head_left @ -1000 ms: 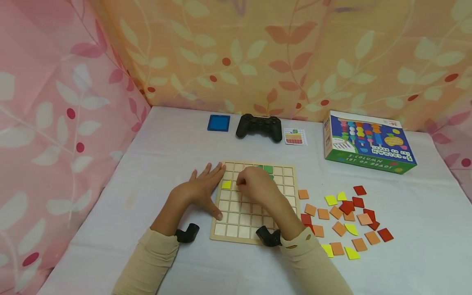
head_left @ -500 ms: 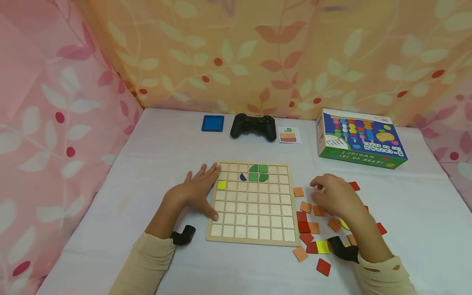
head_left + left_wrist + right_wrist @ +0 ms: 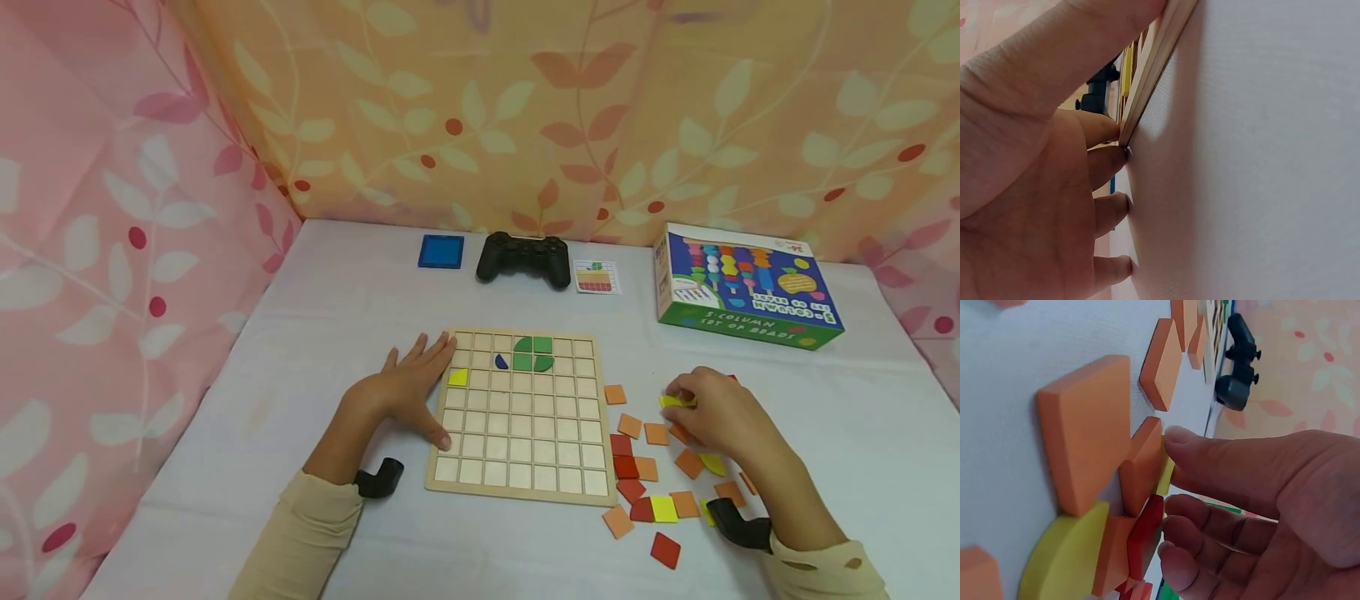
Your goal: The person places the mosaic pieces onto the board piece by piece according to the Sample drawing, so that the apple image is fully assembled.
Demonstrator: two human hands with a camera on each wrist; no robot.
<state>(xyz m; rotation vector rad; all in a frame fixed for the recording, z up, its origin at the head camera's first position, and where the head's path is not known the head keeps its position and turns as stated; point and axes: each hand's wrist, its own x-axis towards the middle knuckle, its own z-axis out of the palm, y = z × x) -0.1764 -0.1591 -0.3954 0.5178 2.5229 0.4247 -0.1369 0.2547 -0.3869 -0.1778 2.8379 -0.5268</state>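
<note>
My left hand [image 3: 401, 398] lies spread along the left edge of the wooden grid board [image 3: 517, 495]. Its thumb rests on the lower left of the frame; in the left wrist view the other fingertips [image 3: 1112, 206] touch down by the board's edge. On the board sit a yellow tile [image 3: 457, 377], a small blue piece [image 3: 501, 362] and a group of green tiles [image 3: 522, 362]. Right of the board, among loose tiles, my right hand [image 3: 716, 412] pinches a yellow tile [image 3: 670, 401] between thumb and fingers. The hand partly hides that tile.
Orange tiles [image 3: 656, 434], red tiles [image 3: 665, 550] and yellow tiles [image 3: 663, 508] lie scattered right of the board. Behind stand a blue square tray [image 3: 440, 252], a black game controller [image 3: 523, 260], a pattern card [image 3: 597, 277] and a bead-set box [image 3: 750, 287].
My right hand has moved from over the board to the loose tiles at the right and taken hold of a yellow one. The blue piece and green tiles are uncovered. My left hand stays put.
</note>
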